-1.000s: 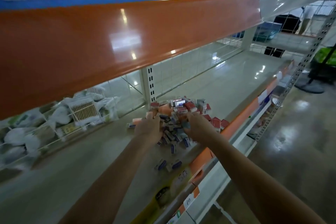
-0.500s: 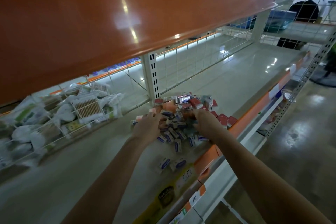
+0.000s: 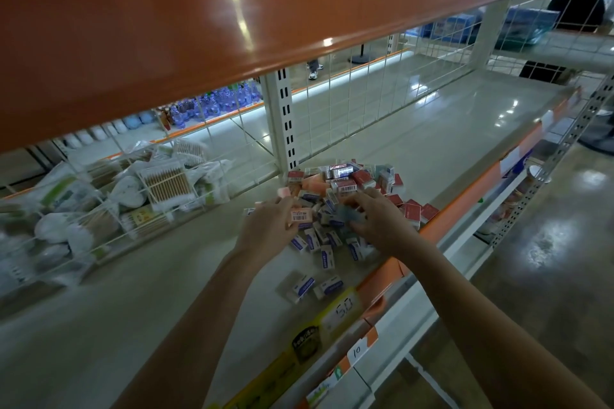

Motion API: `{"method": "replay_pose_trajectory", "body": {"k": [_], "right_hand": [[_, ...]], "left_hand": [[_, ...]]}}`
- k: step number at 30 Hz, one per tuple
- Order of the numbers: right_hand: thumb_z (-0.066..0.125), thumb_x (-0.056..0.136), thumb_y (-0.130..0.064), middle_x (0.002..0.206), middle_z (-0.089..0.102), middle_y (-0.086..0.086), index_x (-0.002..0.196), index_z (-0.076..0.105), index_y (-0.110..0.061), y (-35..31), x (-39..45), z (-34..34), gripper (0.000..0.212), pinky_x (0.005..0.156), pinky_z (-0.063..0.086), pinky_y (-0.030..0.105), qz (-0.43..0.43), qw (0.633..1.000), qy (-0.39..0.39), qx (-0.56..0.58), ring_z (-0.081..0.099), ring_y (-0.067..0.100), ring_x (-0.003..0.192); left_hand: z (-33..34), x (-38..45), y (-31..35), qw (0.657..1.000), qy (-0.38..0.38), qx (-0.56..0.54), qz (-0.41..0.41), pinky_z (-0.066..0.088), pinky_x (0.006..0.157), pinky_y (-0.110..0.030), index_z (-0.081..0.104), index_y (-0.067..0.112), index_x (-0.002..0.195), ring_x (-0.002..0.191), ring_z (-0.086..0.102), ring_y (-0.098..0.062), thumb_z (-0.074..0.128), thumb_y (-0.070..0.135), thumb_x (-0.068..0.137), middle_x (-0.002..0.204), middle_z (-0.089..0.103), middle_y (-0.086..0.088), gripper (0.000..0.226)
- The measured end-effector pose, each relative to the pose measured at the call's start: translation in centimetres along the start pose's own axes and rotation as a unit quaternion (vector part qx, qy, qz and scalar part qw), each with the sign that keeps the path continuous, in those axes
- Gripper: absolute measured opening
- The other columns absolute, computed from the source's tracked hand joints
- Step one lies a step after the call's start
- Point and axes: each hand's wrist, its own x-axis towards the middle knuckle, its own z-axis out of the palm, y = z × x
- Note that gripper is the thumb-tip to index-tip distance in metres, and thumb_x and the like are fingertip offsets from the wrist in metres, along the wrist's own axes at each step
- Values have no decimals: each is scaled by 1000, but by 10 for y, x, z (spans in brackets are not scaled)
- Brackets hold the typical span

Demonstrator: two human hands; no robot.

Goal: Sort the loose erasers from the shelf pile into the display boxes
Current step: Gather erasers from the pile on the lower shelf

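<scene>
Eraser pile (image 3: 339, 206) sits centre frame on the shelf (image 3: 432, 129), near its front edge; a few strays lie lower, toward the price strip (image 3: 342, 309). Left hand (image 3: 269, 226) pinches a pink eraser (image 3: 301, 215) with barcode label up, probably lifted clear to read its kind. Right hand (image 3: 378, 219) rests curled on the pile's right side, fingers bent round a grey-blue piece (image 3: 352, 216), likely picking. Display boxes: none identifiable; red packets (image 3: 415, 211) right of pile may be boxes, too blurred. Bagged cotton swabs (image 3: 166, 183) behind wire mesh, centre left. Right fingertips partly hidden.
</scene>
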Motion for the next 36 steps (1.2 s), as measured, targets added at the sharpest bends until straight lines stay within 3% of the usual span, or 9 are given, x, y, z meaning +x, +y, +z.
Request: {"method": "replay_pose_trajectory", "body": {"k": [4, 8, 12, 18, 23, 29, 36], "right_hand": [[66, 85, -17, 119, 51, 2, 122, 54, -14, -10, -10, -2, 39, 84, 44, 20, -29, 998, 31, 47, 49, 11, 100], [67, 83, -16, 119, 54, -1, 119, 55, -16, -20, -19, -4, 39, 86, 43, 20, -56, 995, 49, 66, 47, 8, 101], [69, 81, -18, 115, 55, -3, 117, 57, -17, -29, -26, -4, 38, 82, 38, 12, -79, 991, 67, 81, 46, 5, 99], [70, 81, -17, 111, 56, -2, 113, 60, -15, -40, -29, -8, 34, 83, 40, 19, -112, 986, 82, 89, 49, 8, 100], [69, 81, -16, 113, 55, -1, 115, 60, -15, -45, -28, -12, 35, 85, 42, 22, -129, 987, 66, 70, 48, 10, 101], [72, 78, -11, 109, 54, 0, 112, 62, -11, -63, -25, -7, 36, 73, 35, 1, -174, 979, 48, 95, 45, 6, 91], [76, 74, -7, 104, 61, 8, 108, 66, -10, -119, -18, 18, 36, 81, 37, 20, -274, 955, 11, 116, 47, 9, 92]], "left_hand": [[-7, -14, 6, 995, 55, -79, 10, 45, 69, -24, 58, 19, 117, 89, 57, -15, 67, 17, 82, 110, 61, 0, 36], [-19, -32, 16, 979, 96, -181, 8, 43, 63, -7, 57, 20, 111, 84, 57, -1, 71, 14, 79, 102, 62, 10, 35], [-26, -46, 21, 966, 108, -235, -13, 45, 65, -10, 59, 23, 106, 83, 59, 1, 70, 18, 81, 97, 65, 12, 28], [-31, -53, 19, 952, 105, -285, -47, 46, 66, -9, 67, 24, 104, 80, 60, 5, 61, 29, 88, 92, 67, 16, 18], [-35, -58, 13, 914, 66, -387, -101, 50, 57, -16, 66, 33, 95, 61, 60, 0, 55, 22, 92, 68, 66, 17, 15], [-48, -78, -1, 890, 65, -412, -186, 44, 50, -14, 68, 25, 85, 52, 53, -1, 54, 22, 92, 56, 60, 9, 16], [-87, -138, -26, 898, 129, -362, -215, 36, 45, -10, 65, 23, 82, 46, 46, 1, 53, 19, 94, 53, 59, 13, 17]]}}
